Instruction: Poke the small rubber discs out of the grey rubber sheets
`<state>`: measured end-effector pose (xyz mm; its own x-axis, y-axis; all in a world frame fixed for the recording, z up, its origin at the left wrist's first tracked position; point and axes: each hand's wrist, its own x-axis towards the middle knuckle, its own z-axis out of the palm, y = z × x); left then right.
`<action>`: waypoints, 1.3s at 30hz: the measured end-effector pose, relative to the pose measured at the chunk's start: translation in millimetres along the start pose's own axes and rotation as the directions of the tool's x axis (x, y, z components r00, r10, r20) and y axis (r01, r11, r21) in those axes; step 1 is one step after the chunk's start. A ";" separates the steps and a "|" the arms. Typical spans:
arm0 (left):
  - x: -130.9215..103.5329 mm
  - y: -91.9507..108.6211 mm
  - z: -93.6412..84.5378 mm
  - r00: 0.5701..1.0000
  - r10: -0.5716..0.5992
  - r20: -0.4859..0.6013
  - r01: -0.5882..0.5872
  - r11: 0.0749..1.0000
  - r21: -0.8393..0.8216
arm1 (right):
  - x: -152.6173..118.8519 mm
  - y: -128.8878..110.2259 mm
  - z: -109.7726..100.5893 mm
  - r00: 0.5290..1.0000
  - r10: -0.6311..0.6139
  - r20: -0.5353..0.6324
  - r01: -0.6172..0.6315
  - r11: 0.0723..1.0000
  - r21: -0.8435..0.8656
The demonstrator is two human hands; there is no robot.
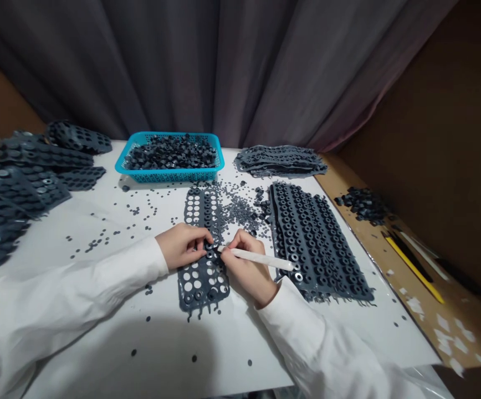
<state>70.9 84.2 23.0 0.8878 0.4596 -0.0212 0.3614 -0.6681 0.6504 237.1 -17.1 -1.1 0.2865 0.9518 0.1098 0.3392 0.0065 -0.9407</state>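
Note:
A dark grey moulded rubber sheet (pixel 186 272) lies lengthwise before me, with several round holes and several rings still attached. My left hand (pixel 182 245) rests on its left side, thumb and curled forefinger pressed to the sheet beside a ring. Wrapped in my right hand (pixel 246 266) is a slim white-handled tool (pixel 265 259), gripped like a pen. Its dark tip touches or nearly touches the sheet close to my left fingertips; the tip's exact shape is too small to make out.
Behind the sheet stands a blue basket (pixel 126 166) full of small dark parts. Ringed sheets (pixel 315 238) lie at right, flat ones (pixel 282 159) behind, more sheets (pixel 24 172) at left. Small discs (pixel 240 210) litter the table. A yellow tool (pixel 415 267) lies far right near dark parts (pixel 363 205).

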 end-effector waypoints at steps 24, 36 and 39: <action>24.9 5.1 2.7 0.924 0.259 0.280 -0.377 0.731 0.568 | 1.3 -6.3 -3.9 0.999 -0.001 0.039 0.004 0.998 -0.066; 3.2 -25.3 -8.3 0.892 -0.434 -0.124 0.271 0.734 -0.622 | -0.7 -3.9 -2.7 0.999 0.016 0.028 -0.014 0.997 -0.072; 4.0 -21.1 -10.4 0.869 -0.494 -0.018 0.311 0.575 -0.757 | -0.9 -4.3 -3.0 0.999 0.023 0.025 -0.022 0.998 -0.051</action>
<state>63.8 106.2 17.0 0.5880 0.7403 -0.3260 0.2682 0.2019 0.9420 238.1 -18.9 3.8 0.2720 0.9589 0.0804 0.3778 -0.0296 -0.9254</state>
